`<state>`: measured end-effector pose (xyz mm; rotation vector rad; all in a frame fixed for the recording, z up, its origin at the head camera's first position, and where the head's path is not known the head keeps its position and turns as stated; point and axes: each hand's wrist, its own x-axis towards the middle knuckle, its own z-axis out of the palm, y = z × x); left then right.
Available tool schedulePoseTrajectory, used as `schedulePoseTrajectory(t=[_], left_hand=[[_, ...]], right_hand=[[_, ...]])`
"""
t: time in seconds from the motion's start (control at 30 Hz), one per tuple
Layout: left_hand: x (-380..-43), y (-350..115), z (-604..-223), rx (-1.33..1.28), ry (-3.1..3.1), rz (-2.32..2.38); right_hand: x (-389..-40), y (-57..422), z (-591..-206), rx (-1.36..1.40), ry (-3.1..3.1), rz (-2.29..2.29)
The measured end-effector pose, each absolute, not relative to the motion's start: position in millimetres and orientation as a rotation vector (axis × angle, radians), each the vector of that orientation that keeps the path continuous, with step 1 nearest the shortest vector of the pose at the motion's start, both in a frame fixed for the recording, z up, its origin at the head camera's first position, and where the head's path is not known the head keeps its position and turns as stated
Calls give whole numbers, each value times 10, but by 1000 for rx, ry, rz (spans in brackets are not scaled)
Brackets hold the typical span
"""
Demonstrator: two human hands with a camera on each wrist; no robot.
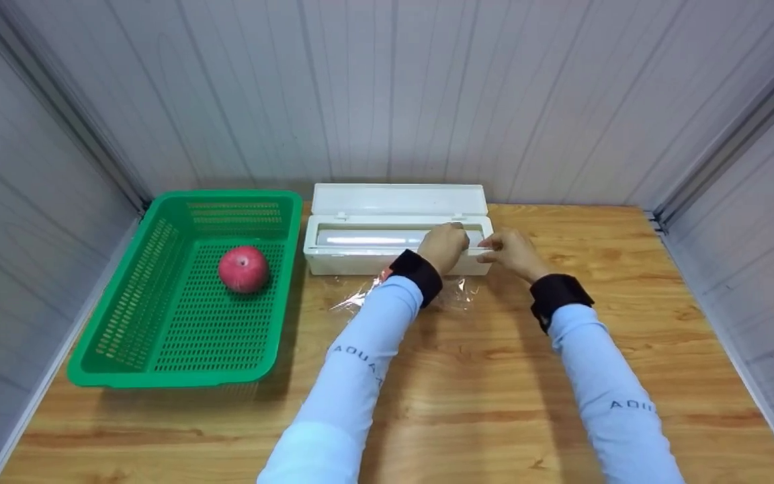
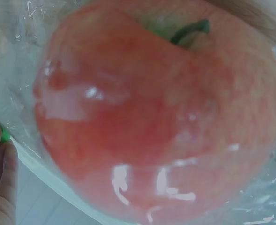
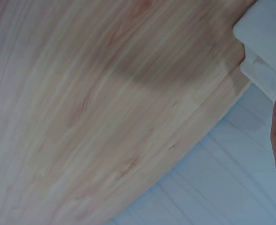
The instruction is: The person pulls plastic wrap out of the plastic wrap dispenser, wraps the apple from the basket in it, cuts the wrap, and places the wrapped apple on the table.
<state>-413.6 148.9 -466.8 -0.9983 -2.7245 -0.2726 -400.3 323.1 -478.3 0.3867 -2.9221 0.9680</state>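
Observation:
An open white cling film dispenser [image 1: 340, 261] stands against the back wall, its lid [image 1: 397, 199] raised and a film roll [image 1: 373, 238] inside. My left hand [image 1: 445, 247] is over the dispenser's front edge, right of its middle. In the left wrist view its fingers [image 2: 5, 171] pinch a small green slider [image 2: 5, 135]. At the dispenser's right end, my right hand [image 1: 516, 255] grips the corner between thumb and finger. A red apple [image 2: 152, 103] lies under clear film [image 2: 20, 79] beneath my left wrist, mostly hidden by that arm in the head view.
A green perforated basket [image 1: 286, 282] stands on the left, holding another red apple [image 1: 244, 269]. Crumpled film [image 1: 457, 294] spreads in front of the dispenser on the wooden table [image 1: 481, 403]. Pale panel walls [image 1: 394, 87] enclose the table at the back and both sides.

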Motion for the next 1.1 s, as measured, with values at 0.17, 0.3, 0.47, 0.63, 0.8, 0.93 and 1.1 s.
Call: schedulePoseTrajectory(t=[0.17, 0.3, 0.47, 0.63, 0.8, 0.93, 1.1], left_hand=[[-4132, 1513, -4668, -993, -2716, -247], [-4148, 1520, -4672, -988, -2713, -214], [-4150, 1538, -4659, -1017, -2700, -168], [-4143, 1543, -4629, -1006, -2691, -169], [-4163, 1558, -4599, -978, -2672, -221], [-4170, 1577, -4592, -934, -2691, -236], [-4187, 1588, -4588, -877, -2735, -273]], right_hand=[[-3982, 3274, -4712, 298, -2877, 1005], [-3965, 3160, -4669, 404, -2843, 924], [-3959, 2947, -4679, 611, -2798, 687], [-3956, 2839, -4705, 528, -2784, 508], [-3964, 2811, -4713, 440, -2769, 477], [-3961, 2789, -4705, 335, -2824, 455], [-3934, 2749, -4742, 267, -2835, 416]])
